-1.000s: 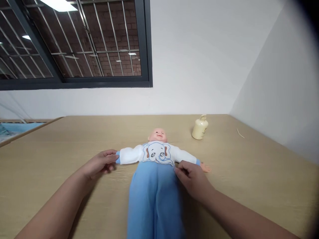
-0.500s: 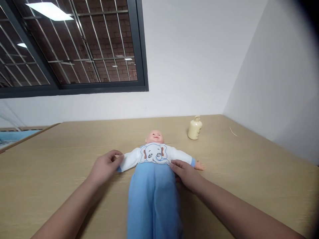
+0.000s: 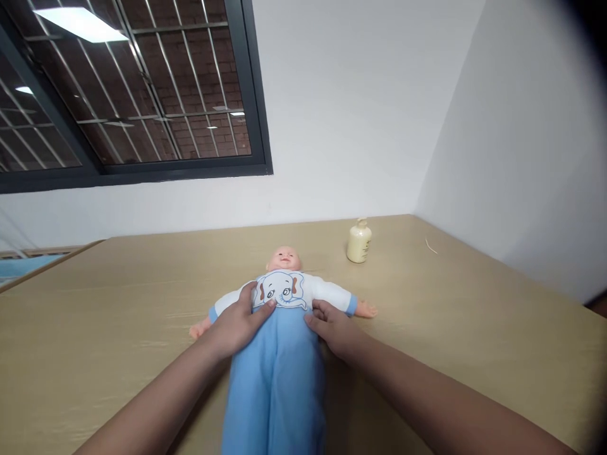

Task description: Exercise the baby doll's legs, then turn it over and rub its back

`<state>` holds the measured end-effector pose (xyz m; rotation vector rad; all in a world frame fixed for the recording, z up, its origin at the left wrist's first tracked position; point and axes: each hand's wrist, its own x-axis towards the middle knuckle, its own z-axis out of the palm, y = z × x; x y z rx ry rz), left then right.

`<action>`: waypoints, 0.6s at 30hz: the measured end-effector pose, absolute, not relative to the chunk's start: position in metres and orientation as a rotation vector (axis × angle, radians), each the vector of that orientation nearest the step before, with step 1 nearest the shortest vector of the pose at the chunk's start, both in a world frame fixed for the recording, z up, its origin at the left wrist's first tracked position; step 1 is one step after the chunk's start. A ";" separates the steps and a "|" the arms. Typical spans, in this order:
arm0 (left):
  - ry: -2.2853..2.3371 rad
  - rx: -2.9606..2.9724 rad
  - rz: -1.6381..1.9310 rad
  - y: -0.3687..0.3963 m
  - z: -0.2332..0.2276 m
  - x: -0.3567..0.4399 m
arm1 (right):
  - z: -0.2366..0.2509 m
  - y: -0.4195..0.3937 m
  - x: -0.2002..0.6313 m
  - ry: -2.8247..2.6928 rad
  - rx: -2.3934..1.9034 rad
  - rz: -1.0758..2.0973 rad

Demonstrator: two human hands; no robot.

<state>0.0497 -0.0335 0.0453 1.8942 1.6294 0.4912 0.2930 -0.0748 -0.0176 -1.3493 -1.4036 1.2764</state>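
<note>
A baby doll [image 3: 284, 260] lies on its back, head toward the wall and arms spread, in a white top [image 3: 327, 292] with blue cuffs and an elephant picture. Its blue trousers [image 3: 272, 392] stretch toward me and run out of view at the bottom. My left hand [image 3: 239, 325] rests open on the doll's side at the waist, thumb and forefinger spread apart over the top and trousers. On the other side of the waist, my right hand [image 3: 336, 328] is closed on the trousers' upper edge, thumb in front; its other fingers are partly hidden.
A cream pump bottle [image 3: 359, 243] stands beyond the doll on the right. Farther right, a thin pale strip [image 3: 431, 246] lies on the wood-coloured tabletop [image 3: 474, 316]. White walls border the table behind and at right, with a barred window [image 3: 156, 95] above.
My left hand has let go of the doll's sleeve and moved right onto its waist. My right hand stays at the waist. The whole view has shifted slightly.
</note>
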 end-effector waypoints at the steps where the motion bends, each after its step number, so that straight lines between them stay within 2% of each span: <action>1: 1.625 1.892 0.499 -0.033 0.045 0.052 | -0.017 -0.075 0.293 -1.411 -1.341 1.268; 9: 1.491 1.813 0.641 -0.043 0.050 0.066 | -0.007 -0.082 0.289 -1.431 -1.202 1.172; 13: 1.274 1.745 0.873 -0.046 0.060 0.068 | 0.005 -0.093 0.287 -1.385 -0.966 1.119; 16: 0.984 1.417 1.042 -0.046 0.067 0.071 | 0.017 -0.107 0.291 -1.438 -0.788 1.032; 18: 0.745 1.118 0.995 -0.045 0.068 0.074 | 0.023 -0.118 0.294 -1.535 -0.658 0.898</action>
